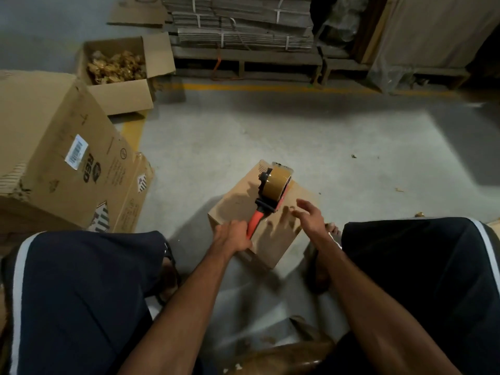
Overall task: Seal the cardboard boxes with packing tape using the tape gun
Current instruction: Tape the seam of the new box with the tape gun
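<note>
A small closed cardboard box (238,209) sits on the concrete floor between my knees. On its top lies the tape gun (273,189), with a brown tape roll and an orange handle. My left hand (234,236) grips the orange handle at the near end. My right hand (308,216) hovers over the box's near right corner with fingers spread and loosely bent, holding nothing.
A large printed carton (62,155) leans at the left. Behind it stands an open box (121,79) of crumpled brown scraps. Strapped flat cardboard is stacked on a pallet (243,31) at the back. Yellow floor lines (270,87) run ahead.
</note>
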Action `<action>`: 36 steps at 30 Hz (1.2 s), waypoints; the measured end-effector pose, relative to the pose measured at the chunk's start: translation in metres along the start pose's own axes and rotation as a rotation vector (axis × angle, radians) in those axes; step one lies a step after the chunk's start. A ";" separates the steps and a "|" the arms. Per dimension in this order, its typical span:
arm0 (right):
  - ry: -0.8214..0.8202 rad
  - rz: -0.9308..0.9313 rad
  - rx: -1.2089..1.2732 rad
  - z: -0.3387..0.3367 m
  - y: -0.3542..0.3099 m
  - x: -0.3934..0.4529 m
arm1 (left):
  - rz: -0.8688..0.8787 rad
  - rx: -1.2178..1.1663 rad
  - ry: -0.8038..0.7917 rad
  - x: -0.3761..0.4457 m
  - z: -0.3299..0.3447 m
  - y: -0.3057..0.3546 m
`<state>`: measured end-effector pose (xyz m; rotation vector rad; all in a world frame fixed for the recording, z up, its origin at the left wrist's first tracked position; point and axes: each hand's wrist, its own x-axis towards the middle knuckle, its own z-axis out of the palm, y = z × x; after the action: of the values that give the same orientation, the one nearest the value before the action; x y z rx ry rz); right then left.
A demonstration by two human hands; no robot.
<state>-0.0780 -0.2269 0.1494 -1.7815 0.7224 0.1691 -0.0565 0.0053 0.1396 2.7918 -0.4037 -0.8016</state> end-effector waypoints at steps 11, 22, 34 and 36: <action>-0.250 -0.129 -0.978 0.067 0.052 -0.057 | -0.022 0.107 0.091 -0.003 0.003 0.020; -0.244 -0.185 -0.967 0.028 0.055 -0.054 | -0.051 0.003 0.091 -0.004 0.008 0.040; -0.237 -0.192 -1.038 0.031 0.056 -0.053 | -0.334 -1.077 -0.030 0.060 0.016 0.064; -0.237 -0.181 -1.025 0.031 0.055 -0.050 | -0.342 -1.041 -0.005 0.062 0.019 0.065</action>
<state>-0.1414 -0.1884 0.1165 -2.7132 0.2850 0.7112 -0.0299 -0.0781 0.1111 1.8713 0.4118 -0.7670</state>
